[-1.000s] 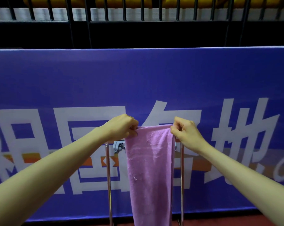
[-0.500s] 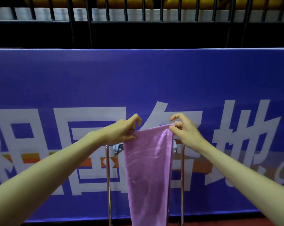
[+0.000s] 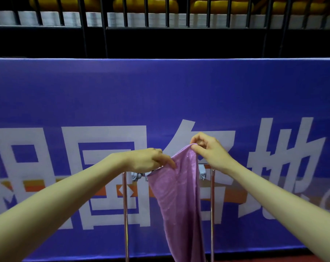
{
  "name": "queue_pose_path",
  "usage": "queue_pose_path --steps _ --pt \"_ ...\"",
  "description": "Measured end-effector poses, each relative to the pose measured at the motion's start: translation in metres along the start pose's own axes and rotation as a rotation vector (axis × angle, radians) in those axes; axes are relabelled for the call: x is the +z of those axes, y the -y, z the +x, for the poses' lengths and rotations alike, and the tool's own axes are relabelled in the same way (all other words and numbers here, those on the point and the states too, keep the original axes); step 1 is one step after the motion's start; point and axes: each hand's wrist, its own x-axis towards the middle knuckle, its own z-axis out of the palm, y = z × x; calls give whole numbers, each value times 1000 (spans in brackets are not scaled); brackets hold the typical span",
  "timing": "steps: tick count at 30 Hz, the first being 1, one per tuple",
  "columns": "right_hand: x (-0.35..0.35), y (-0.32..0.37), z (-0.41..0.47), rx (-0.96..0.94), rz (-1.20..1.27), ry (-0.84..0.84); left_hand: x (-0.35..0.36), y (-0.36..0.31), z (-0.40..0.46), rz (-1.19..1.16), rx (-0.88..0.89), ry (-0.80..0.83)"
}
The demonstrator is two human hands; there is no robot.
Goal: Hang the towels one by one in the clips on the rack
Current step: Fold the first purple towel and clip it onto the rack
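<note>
Right hand (image 3: 210,151) pinches purple towel (image 3: 179,195) top corner up, left hand (image 3: 149,160) fingers press its edge toward rack (image 3: 124,205) clips (image 3: 137,175) for clamping.

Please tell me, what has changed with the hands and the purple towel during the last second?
The right hand lifted its corner of the purple towel, still pinching it. The left hand let go of its pinch and sank; its fingers now lie on the towel's left edge near the grey clips. The top edge slopes instead of lying level. The rack and blue banner stayed.
</note>
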Motion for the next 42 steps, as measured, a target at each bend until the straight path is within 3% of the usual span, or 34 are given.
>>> queue_pose_path --steps 3,6,11,16,19,25,30,42 --pt "-1 -3 0 9 19 -4 5 2 2 216 102 -96" --pt "-1 -2 -1 12 29 -6 8 4 4 293 227 -250" --pt "1 -1 -3 22 40 -33 11 8 9 615 451 -538" --pt "4 -1 -4 40 47 -17 11 -1 5 859 616 -486" --pt "6 -3 -5 61 96 5 14 0 4 767 564 -459" --pt "17 0 -8 102 261 24 24 -3 3 176 164 -566" --pt "22 5 -14 122 329 32 22 -9 3 -103 13 -566" --pt "33 8 -21 188 441 100 25 -7 6 -116 -56 -651"
